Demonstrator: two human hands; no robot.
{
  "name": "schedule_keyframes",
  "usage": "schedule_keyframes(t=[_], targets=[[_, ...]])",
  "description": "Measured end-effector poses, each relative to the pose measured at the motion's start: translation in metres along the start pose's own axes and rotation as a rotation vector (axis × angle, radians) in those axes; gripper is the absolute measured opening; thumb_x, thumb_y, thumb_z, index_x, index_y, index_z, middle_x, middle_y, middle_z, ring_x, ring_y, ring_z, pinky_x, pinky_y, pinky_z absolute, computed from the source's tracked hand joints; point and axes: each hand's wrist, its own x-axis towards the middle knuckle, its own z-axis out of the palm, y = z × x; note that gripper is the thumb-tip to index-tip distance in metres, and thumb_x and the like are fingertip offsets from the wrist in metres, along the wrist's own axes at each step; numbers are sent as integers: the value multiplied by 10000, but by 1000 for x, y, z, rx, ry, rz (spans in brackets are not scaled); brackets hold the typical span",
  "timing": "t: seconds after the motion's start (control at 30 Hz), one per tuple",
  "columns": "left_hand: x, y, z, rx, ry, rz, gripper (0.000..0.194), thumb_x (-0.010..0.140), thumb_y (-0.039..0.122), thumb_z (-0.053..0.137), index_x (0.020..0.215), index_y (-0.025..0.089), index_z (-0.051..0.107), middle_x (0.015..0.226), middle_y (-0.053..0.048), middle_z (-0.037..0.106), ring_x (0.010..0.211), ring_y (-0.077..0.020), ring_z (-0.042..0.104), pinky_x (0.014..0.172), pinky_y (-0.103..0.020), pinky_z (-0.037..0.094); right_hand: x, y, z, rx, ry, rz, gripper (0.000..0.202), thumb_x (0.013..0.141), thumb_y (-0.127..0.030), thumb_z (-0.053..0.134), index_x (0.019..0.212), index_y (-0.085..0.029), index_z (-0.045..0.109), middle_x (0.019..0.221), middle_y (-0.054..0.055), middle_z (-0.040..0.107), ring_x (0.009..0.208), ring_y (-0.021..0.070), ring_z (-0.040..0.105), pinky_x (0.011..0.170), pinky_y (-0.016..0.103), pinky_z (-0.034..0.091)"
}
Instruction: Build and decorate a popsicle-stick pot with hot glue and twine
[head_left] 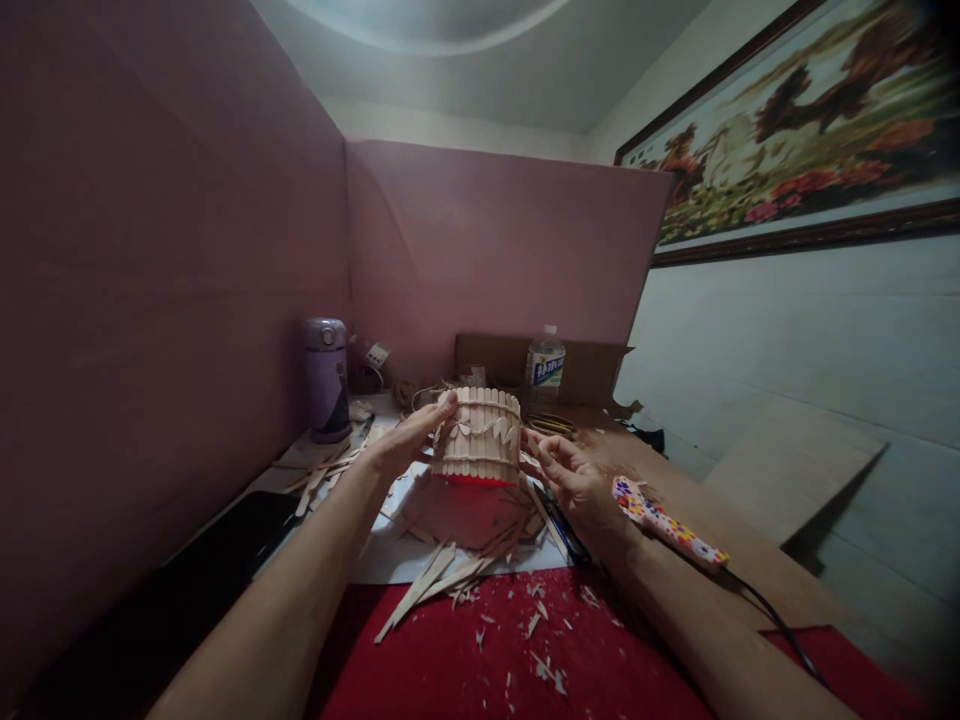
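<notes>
A round holder of pale craft sticks (pixel 480 435), banded with twine at top and bottom and decorated with small wooden pieces, is held up in the middle. My left hand (pixel 416 435) grips its left side, the thumb on the upper rim. At the holder's right side is my right hand (pixel 562 465), thumb and fingers pinched together; what lies between them is too small to name. Red light shows under the holder. Split wooden sticks (pixel 427 590) lie below it on white paper (pixel 367 560) and red cloth (pixel 420 680).
A purple flask (pixel 327 380) stands at the left and a labelled clear bottle (pixel 546 362) at the back. Scissors (pixel 553 425) lie behind my right hand. A flower-patterned corded tool (pixel 667 525) rests by my right forearm. A black object (pixel 225 545) lies left.
</notes>
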Motion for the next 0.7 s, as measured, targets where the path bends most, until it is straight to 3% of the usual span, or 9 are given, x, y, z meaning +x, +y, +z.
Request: schedule_keyframes(t=[0.13,0.23,0.3,0.4,0.57,0.7], targets=[[2,7,10,20,126,280,661,713,656,605,1253,281,529,1294,-81,555,1174,-226,501,869,-283,417,2,0,-1,-46,7,1,283,713,-430,748,635,-222,574,1239,26,605,1282,262,438,1015,415,380],[5,10,15,26,141,400,523,698,601,650,1045,210,635,1063,-56,643,998,-189,569,822,-253,423,3,0,-2,-80,32,7,302,693,-456,756,626,-222,576,1218,27,619,1267,263,450,1007,409,382],[5,10,15,21,145,416,443,671,567,681,878,177,647,837,-19,636,787,-148,569,717,-238,423,4,0,-3,-91,33,-3,301,690,-454,759,627,-222,577,1214,28,625,1259,262,457,1011,405,372],[4,11,13,12,163,416,377,635,514,716,675,162,589,614,27,513,585,-101,465,578,-227,362,4,1,-3,-97,26,-18,292,706,-439,749,628,-219,573,1219,32,627,1254,264,462,1015,403,361],[2,13,8,-25,118,389,377,600,442,748,554,166,495,544,42,434,515,-79,382,529,-235,297,3,0,0,-182,48,-82,278,742,-430,711,642,-218,562,1188,43,632,1177,262,513,970,388,380],[1,15,10,-30,66,391,365,598,410,754,549,161,491,547,43,432,527,-78,379,545,-239,285,-4,-6,7,-465,204,-262,197,805,-418,647,747,-239,590,900,24,656,879,209,589,805,334,426]])
